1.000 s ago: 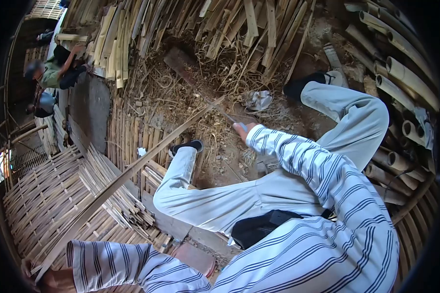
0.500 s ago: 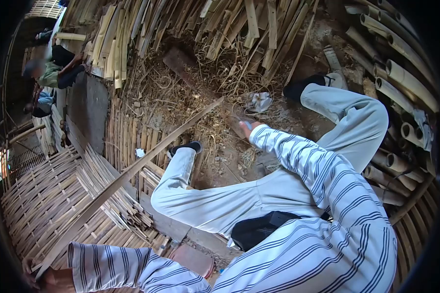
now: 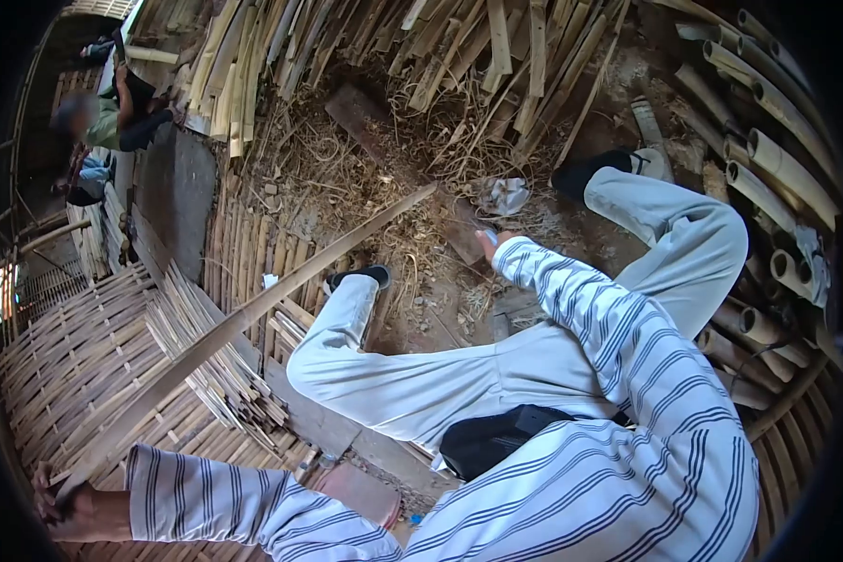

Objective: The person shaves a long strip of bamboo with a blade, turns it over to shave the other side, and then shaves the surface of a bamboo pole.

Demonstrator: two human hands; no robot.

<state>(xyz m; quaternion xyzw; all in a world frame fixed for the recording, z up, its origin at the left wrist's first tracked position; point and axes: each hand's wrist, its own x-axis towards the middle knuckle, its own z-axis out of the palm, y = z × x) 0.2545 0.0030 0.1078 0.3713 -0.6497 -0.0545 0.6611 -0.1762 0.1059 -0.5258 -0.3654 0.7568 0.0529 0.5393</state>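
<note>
A long, flat bamboo strip (image 3: 253, 311) runs diagonally from the lower left corner to the middle of the floor. Its near end is in my left hand (image 3: 66, 504), whose fingers wrap round it. Near the strip's far end, my right hand (image 3: 487, 244) is closed on something light bluish that I cannot make out. Under and beyond the right hand lies a flat brown board (image 3: 358, 114) on the ground. Curly bamboo shavings (image 3: 384, 206) are scattered about the board and the strip's tip.
Split bamboo pieces (image 3: 496, 37) are heaped at the top. Bamboo poles (image 3: 782, 169) lie stacked at right. Woven bamboo panels (image 3: 84, 365) stand at lower left. A crumpled white wrapper (image 3: 504, 196) lies by my right hand. A person (image 3: 108, 122) sits at upper left.
My right hand has shifted slightly to the right. The strip's far end is a little higher and further right. The person at upper left has raised an arm.
</note>
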